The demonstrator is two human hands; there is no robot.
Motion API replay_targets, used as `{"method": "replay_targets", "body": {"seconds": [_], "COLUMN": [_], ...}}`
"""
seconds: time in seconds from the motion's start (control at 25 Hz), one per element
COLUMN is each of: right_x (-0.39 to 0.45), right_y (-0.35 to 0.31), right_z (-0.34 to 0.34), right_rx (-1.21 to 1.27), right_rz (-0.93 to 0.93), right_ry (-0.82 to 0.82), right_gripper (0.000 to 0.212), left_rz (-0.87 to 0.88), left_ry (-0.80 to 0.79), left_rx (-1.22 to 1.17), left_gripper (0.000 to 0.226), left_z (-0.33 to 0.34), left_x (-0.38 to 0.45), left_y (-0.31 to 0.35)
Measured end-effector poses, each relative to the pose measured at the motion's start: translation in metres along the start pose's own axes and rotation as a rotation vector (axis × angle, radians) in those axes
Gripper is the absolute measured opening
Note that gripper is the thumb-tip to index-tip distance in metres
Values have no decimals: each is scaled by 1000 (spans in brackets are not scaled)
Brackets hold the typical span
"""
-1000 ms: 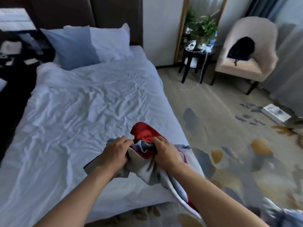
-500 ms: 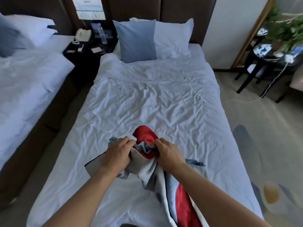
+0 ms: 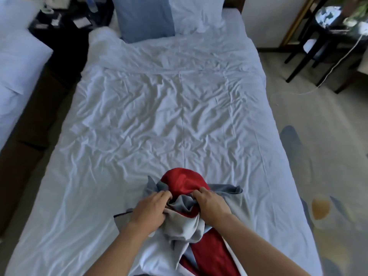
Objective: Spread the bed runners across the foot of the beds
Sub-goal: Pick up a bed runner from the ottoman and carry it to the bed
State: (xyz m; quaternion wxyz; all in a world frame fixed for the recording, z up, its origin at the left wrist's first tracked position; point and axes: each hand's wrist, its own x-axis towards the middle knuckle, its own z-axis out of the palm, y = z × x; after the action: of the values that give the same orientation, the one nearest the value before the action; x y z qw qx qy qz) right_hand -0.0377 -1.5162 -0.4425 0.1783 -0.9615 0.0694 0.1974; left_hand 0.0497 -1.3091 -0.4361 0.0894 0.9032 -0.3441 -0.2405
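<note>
While your left hand and right hand each clutch the bunched red-and-grey fabric bed runner, it sits crumpled at the foot of the wrinkled white bed.

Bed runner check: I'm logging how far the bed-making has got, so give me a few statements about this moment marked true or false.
1. Both hands grip the bunched bed runner. True: the left hand and the right hand each hold a fold of it.
2. The bed runner lies flat across the foot of the bed. False: it is crumpled in a heap near the foot of the bed.
3. The bed runner is red and grey. True.
4. A blue pillow stands at the head of the bed. True, beside a white pillow.
5. The bed runner rests on the carpet. False: it lies on the white sheet, with one end trailing toward the person.
</note>
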Motion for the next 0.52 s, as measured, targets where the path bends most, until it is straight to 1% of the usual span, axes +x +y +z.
{"method": "replay_targets", "body": {"seconds": [0.04, 0.12, 0.16, 0.24, 0.28, 0.32, 0.4, 0.48, 0.52], "right_x": [0, 5, 8, 14, 18, 24, 36, 44, 47], "right_y": [10, 32, 43, 63, 71, 78, 91, 99, 100], "right_z": [8, 25, 32, 48, 57, 67, 88, 107, 112], "right_rx": [-2, -13, -21, -19, -25, -39, -21, 41, 62], "right_rz": [33, 132, 194, 320, 374, 419, 497, 540, 539], "right_ry": [-18, -9, -12, -80, -124, -169, -255, -299, -286], "right_gripper": [33, 39, 50, 89, 108, 121, 135, 137, 134], "left_rz": [9, 9, -13, -94, -134, -168, -205, -234, -234], "left_ry": [-45, -101, -104, -99, -107, -128, -176, -201, -200], "left_rx": [23, 66, 81, 136, 175, 212, 219, 118, 63], "left_gripper": [48, 70, 84, 109, 117, 122, 127, 124, 117], "left_z": [12, 36, 45, 64, 72, 81, 98, 115, 121], "left_x": [6, 24, 33, 48, 55, 61, 70, 77, 80], "left_y": [0, -5, -10, -25, -34, -41, -52, -54, -53]}}
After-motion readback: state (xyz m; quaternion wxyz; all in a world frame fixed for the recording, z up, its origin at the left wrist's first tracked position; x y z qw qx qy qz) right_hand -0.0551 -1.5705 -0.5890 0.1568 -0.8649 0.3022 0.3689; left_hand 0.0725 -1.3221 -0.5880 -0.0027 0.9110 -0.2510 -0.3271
